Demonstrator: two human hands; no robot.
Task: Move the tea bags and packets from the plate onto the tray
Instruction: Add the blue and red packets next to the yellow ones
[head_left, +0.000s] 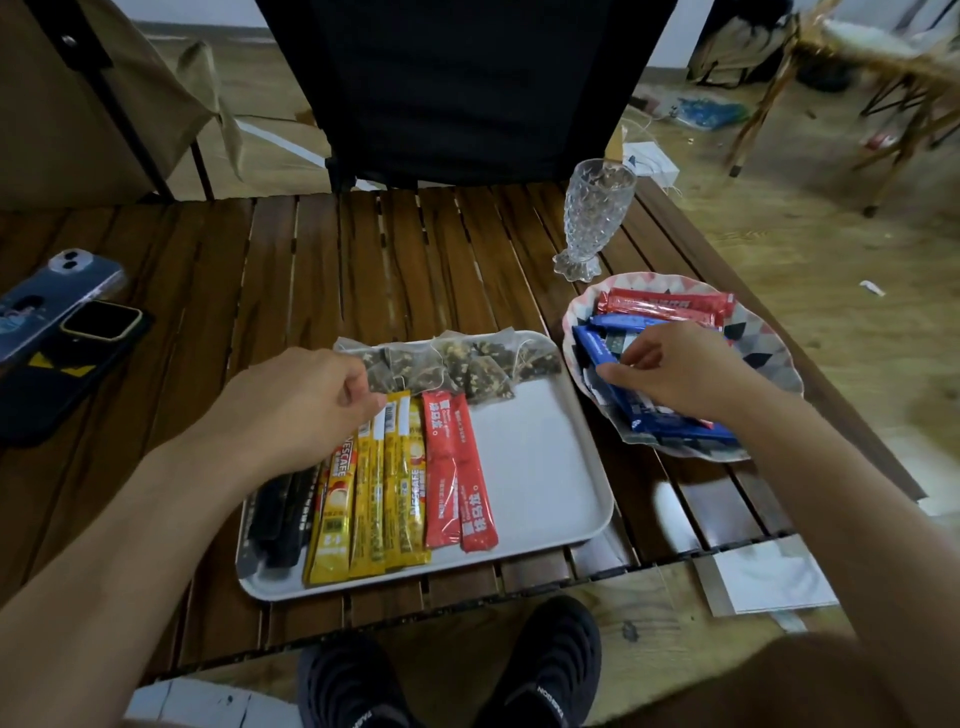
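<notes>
A white tray (540, 467) lies on the wooden slat table. It holds several tea bags (467, 364) along its far edge, black packets (280, 514), yellow packets (374, 499) and two red packets (457, 467). To its right a patterned plate (763, 343) carries blue packets (670, 421) and red packets (670, 304). My left hand (296, 405) hovers over the tray's left side, fingers curled by the tea bags and yellow packets. My right hand (675, 369) reaches into the plate and pinches a blue packet.
A clear glass (597, 213) stands behind the plate. Two phones (62, 332) lie at the table's left. A black chair (457, 88) faces me across the table. White paper (769, 577) sits past the near right edge. My black shoes (452, 670) show below.
</notes>
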